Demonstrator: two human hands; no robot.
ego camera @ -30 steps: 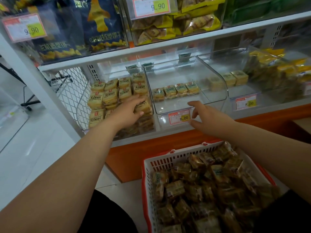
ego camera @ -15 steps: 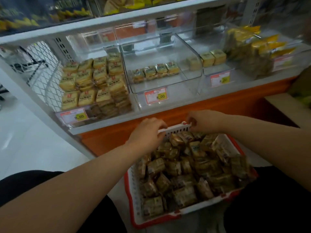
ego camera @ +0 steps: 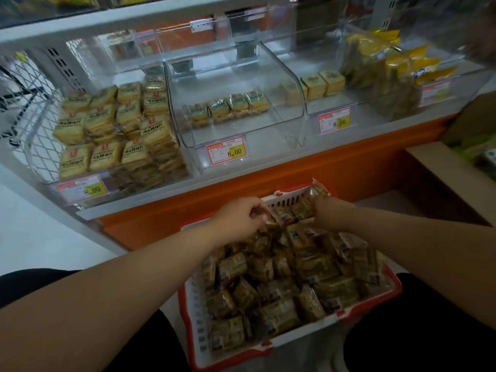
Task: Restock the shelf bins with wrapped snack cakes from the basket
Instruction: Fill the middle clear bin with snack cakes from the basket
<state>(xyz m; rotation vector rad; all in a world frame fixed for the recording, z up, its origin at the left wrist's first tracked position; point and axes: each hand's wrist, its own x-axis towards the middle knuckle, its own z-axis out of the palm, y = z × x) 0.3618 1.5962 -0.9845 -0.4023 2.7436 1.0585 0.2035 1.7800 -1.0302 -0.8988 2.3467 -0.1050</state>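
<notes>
A white metal shelf [ego camera: 150,202] with an orange base panel [ego camera: 268,183] runs across the upper view; pale floor [ego camera: 40,232] lies to the left. A white wire mesh side panel [ego camera: 29,108] closes the shelf's left end.

Three clear plastic bins with curved fronts stand side by side on the shelf. The left bin [ego camera: 112,183] is stacked high with square, pale yellow wrapped cakes bearing dark printed characters, too blurred to read. The middle bin [ego camera: 268,76] holds one row of four wrapped cakes [ego camera: 228,104] toward its rear. The right bin [ego camera: 362,103] holds a few pale square cakes. Yellow snack bags [ego camera: 397,63] stand further right.

Each bin front carries a red-bordered price tag [ego camera: 227,151] with a yellow patch reading "8.00"; the smaller print is illegible.

A slotted white plastic basket [ego camera: 198,318] with a red rim sits between the person's knees, below the shelf. It is filled with loosely piled brown snack cakes [ego camera: 281,277] in glossy clear wrappers.

The left hand [ego camera: 241,216] is at the basket's far end, fingers curled and pinching a wrapped cake. The right hand [ego camera: 330,210] reaches into the same end, fingers buried among the wrappers; their grip cannot be determined.
</notes>
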